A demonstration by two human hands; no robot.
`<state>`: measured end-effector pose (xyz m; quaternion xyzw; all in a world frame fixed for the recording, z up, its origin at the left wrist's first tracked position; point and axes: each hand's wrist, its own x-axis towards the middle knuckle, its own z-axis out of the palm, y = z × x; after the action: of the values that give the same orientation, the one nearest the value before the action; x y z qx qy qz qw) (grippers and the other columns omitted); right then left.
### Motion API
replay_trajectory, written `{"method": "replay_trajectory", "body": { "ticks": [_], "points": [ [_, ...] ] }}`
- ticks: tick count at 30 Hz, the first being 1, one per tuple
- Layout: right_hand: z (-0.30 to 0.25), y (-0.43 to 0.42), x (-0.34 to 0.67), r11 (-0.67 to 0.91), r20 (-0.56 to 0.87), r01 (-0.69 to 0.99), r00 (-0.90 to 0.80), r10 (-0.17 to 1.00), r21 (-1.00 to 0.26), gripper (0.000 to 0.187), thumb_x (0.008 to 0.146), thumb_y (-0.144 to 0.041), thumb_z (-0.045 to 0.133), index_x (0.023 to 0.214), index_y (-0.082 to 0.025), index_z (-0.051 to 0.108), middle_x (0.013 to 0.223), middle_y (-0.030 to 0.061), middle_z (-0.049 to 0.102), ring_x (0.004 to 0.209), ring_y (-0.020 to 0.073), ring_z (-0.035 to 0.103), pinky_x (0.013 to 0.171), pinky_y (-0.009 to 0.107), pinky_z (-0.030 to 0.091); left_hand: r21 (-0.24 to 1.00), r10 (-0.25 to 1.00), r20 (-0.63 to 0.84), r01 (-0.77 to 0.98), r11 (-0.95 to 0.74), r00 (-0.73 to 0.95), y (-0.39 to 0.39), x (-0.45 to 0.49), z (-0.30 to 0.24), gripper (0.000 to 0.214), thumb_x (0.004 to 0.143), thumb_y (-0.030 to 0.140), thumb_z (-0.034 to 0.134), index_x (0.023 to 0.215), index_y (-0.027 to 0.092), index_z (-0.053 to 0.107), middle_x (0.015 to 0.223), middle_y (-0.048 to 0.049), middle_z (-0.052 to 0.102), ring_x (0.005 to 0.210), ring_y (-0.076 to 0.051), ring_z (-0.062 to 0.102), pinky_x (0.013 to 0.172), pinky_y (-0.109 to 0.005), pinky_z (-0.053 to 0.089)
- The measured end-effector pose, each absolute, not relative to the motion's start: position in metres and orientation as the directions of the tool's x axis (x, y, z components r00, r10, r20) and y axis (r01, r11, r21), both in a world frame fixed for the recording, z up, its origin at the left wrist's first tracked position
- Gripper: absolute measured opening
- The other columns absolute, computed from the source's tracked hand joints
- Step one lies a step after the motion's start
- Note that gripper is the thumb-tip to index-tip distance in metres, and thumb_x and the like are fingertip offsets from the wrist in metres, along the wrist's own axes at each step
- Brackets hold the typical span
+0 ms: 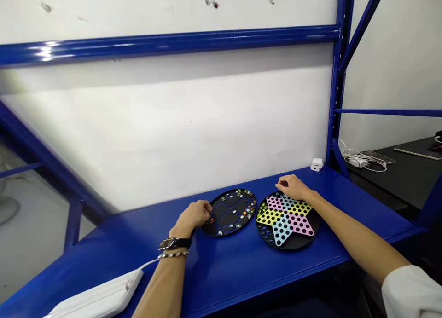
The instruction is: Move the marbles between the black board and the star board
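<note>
Two round black game boards lie side by side on a blue shelf (221, 272). The left board (230, 212) has blue-rimmed holes and several glass marbles scattered in it. The right board (287, 220) shows a star of pink, yellow and light-blue points dotted with holes. My left hand (195, 215), with a watch and bracelet on its wrist, rests curled at the left board's left rim, fingertips by a marble. My right hand (292, 187) sits with fingers bent down on the far rim of the star board.
A white flat device (100, 299) with a cable lies at the near left of the shelf. A small white adapter (316, 164) stands by the blue upright (336, 92). A dark table (397, 170) at right holds white cables, a charger and a phone.
</note>
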<state>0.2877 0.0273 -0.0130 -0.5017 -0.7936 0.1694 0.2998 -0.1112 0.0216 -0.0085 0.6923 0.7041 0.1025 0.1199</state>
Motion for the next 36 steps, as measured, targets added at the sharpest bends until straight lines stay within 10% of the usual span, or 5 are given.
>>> {"method": "replay_trajectory", "body": {
  "ticks": [20,29,36],
  "points": [
    [-0.013,0.003,0.243,0.491,0.239,0.212,-0.672,0.701,-0.845,0.045,0.093,-0.055,0.05,0.087,-0.015,0.071,0.065,-0.0014,0.057,0.059,0.0126,0.048,0.057,0.025,0.04,0.199,0.613,0.526,0.615,-0.763,0.59,-0.025,0.051,-0.006,0.027,0.094,0.024,0.049,0.12,0.026,0.058,0.108,-0.0058,0.063,0.092,-0.016,0.065,0.08,-0.028,0.055],
    [-0.022,0.027,0.279,0.482,0.304,0.79,-0.386,0.871,-0.378,0.02,0.092,-0.029,0.055,0.099,-0.02,0.071,0.1,0.008,0.069,0.098,0.0238,0.06,0.087,0.036,0.044,0.267,0.683,0.661,0.754,-0.601,0.31,-0.015,0.016,0.005,0.023,0.095,0.029,0.048,0.115,0.026,0.059,0.11,-0.0049,0.061,0.098,-0.018,0.064,0.089,-0.03,0.054],
    [-0.027,0.031,0.286,0.439,0.193,0.798,-0.395,0.898,-0.413,0.024,0.092,-0.034,0.053,0.096,-0.024,0.074,0.111,0.0089,0.07,0.101,0.0269,0.063,0.085,0.038,0.047,0.374,0.733,0.646,0.747,-0.55,0.216,-0.016,0.002,0.009,0.023,0.089,0.033,0.053,0.106,0.023,0.064,0.104,-0.0053,0.062,0.095,-0.019,0.063,0.09,-0.034,0.054]
  ]
}}
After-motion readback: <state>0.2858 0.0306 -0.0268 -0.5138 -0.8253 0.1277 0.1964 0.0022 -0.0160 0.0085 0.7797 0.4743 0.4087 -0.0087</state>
